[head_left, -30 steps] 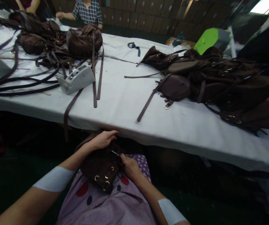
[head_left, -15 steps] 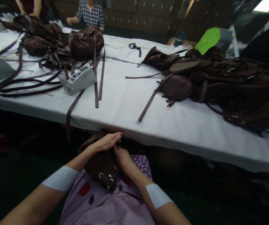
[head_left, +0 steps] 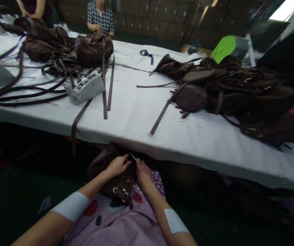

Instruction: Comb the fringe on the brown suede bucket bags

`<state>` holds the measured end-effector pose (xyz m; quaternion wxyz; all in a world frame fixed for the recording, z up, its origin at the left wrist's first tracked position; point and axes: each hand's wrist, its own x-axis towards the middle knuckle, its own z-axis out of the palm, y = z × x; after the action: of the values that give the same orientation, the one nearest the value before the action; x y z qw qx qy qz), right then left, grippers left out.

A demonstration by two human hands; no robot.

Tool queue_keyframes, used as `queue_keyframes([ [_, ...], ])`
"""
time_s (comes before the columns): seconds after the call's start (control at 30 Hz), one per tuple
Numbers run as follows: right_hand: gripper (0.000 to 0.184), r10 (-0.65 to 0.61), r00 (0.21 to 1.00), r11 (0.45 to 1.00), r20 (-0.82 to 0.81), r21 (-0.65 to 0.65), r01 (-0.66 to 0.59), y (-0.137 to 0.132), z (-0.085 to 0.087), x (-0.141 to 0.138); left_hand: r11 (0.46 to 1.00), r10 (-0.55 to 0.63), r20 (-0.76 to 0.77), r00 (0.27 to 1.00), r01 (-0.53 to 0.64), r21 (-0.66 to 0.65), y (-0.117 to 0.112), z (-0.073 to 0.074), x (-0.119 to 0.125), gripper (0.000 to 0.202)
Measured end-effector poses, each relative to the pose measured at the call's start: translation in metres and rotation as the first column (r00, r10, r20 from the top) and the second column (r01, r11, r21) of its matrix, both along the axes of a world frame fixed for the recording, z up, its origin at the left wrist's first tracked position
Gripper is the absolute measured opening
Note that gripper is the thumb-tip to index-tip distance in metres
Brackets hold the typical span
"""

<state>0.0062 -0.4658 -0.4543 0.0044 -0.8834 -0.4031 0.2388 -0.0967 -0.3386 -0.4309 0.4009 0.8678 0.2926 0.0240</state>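
Note:
A dark brown suede bag (head_left: pixel 111 181) with brass buckles lies on my lap, just under the table's front edge. My left hand (head_left: pixel 116 166) rests on top of the bag with its fingers curled and pinched on the bag's upper edge. My right hand (head_left: pixel 143 172) grips the same edge from the right side, fingers closed. A small pale piece (head_left: pixel 133 156) shows between the two hands; I cannot make out what it is.
The white-covered table (head_left: pixel 136 116) carries a grey tape dispenser (head_left: pixel 84 89), loose brown straps (head_left: pixel 106 85), a heap of brown bags at the right (head_left: pixel 239 92) and another at the far left (head_left: pixel 67 48). A person in a checked shirt (head_left: pixel 100 18) sits across the table.
Both hands have slid forward along the bag toward the table edge and now pinch its upper edge. The left hand, flat before, is now curled.

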Motion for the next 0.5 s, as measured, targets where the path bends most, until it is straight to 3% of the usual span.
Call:
queue_keyframes([
  [0.1, 0.036, -0.069, 0.996, 0.998, -0.053, 0.009, 0.069, -0.001, 0.001, 0.005, 0.996, -0.082, -0.009, 0.997, 0.082, -0.032, -0.013, -0.002, 0.0, 0.026],
  [0.2, 0.024, -0.198, 0.969, 0.98, -0.151, -0.043, 0.193, -0.004, -0.002, 0.027, 0.986, -0.153, 0.041, 0.987, 0.155, -0.056, -0.026, -0.001, -0.011, 0.026],
  [0.27, 0.027, -0.273, 0.936, 0.962, -0.223, -0.05, 0.269, -0.006, -0.005, 0.041, 0.984, -0.151, 0.071, 0.986, 0.157, -0.079, -0.031, -0.001, -0.017, 0.024],
  [0.4, 0.034, -0.32, 0.852, 0.92, -0.414, 0.077, 0.383, -0.006, -0.008, 0.042, 0.994, 0.025, 0.118, 0.993, -0.012, -0.107, -0.028, 0.006, -0.016, 0.032],
  [0.5, 0.053, -0.293, 0.747, 0.857, -0.597, 0.183, 0.482, -0.011, -0.006, 0.021, 0.966, 0.237, 0.246, 0.94, -0.201, -0.164, -0.024, 0.032, -0.024, 0.032],
])
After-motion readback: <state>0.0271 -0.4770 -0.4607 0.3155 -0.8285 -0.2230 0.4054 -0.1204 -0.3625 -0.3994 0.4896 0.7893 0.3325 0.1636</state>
